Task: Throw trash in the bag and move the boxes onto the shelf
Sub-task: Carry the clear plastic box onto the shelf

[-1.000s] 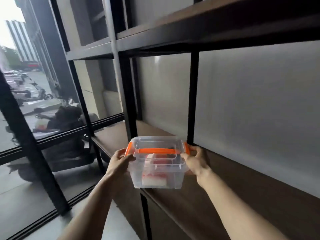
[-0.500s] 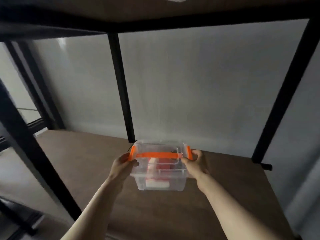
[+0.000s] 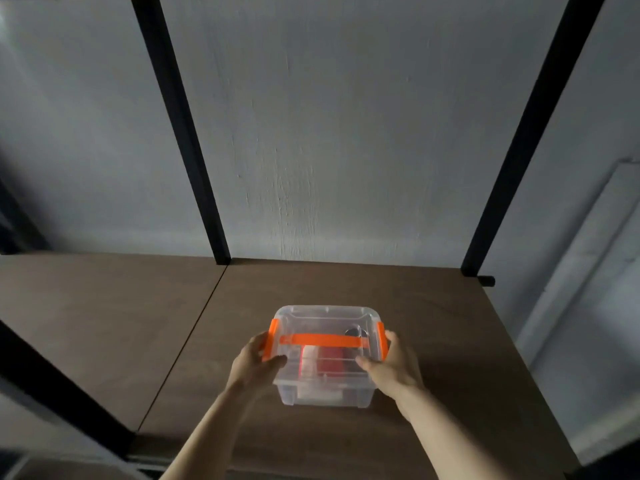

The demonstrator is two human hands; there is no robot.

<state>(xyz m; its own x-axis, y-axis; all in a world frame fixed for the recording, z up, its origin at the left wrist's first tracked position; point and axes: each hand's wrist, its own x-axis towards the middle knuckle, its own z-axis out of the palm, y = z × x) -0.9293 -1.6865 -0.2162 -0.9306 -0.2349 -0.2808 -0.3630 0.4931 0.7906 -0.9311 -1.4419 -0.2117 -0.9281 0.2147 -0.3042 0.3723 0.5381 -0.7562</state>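
Observation:
A clear plastic box (image 3: 325,320) with orange clips and an orange handle sits on the brown wooden shelf board (image 3: 104,323), near its front. Red and white items show through its walls. My left hand (image 3: 254,362) grips the box's left side at the orange clip, thumb over the lid. My right hand (image 3: 393,363) grips the right side the same way. I cannot tell whether the box's base fully rests on the board.
Black metal uprights (image 3: 183,133) (image 3: 530,140) rise at the back of the shelf against a grey wall (image 3: 346,116). A slanted black front post (image 3: 62,400) crosses the lower left. The board's right edge ends beside a pale wall panel (image 3: 588,306).
Both hands carried the box from in front of the shelf frame inward and down onto the board. The view swung from the window side to the shelf bay.

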